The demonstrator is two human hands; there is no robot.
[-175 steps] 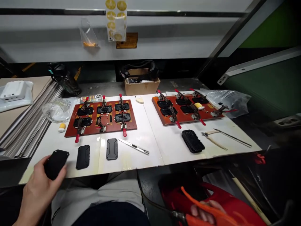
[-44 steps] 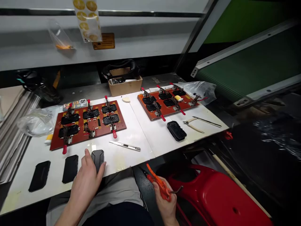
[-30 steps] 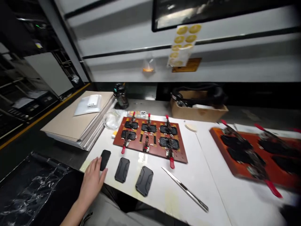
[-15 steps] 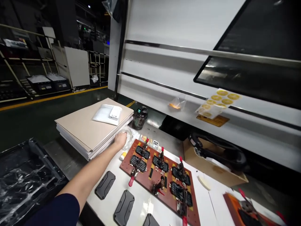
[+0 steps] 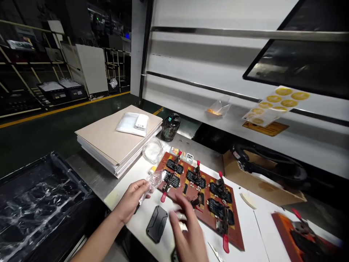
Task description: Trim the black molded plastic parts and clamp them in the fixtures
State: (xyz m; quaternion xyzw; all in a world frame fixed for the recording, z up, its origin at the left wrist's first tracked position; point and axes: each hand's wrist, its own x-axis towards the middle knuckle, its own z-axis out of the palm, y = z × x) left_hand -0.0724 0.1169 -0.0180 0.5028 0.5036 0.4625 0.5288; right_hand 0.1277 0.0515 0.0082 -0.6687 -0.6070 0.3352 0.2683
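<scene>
My left hand (image 5: pixel 133 198) pinches a clear plastic bag (image 5: pixel 156 179), which sticks out over the near left corner of the red-brown fixture board (image 5: pixel 191 202). My right hand (image 5: pixel 188 233) is partly blurred, thumb and fingers apart, with nothing seen between them. It hovers beside a flat black cover (image 5: pixel 157 223) lying on the white table. A dark edge shows just under my left hand. On the board sit several black parts under toggle clamps with red handles. Silvery pointed tweezers (image 5: pixel 215 251) lie to the right of my right hand.
A stack of cardboard sheets (image 5: pixel 109 138) bears a white power bank (image 5: pixel 141 122) and a white packet. Behind the board are a dark jar (image 5: pixel 171 127) and an open carton (image 5: pixel 261 182). A black plastic-lined bin (image 5: pixel 54 203) stands left; another clamp fixture (image 5: pixel 302 236) sits right.
My left hand has come back from beside the cardboard stack with a clear plastic bag in it. My right hand has entered at the bottom. The view has shifted slightly.
</scene>
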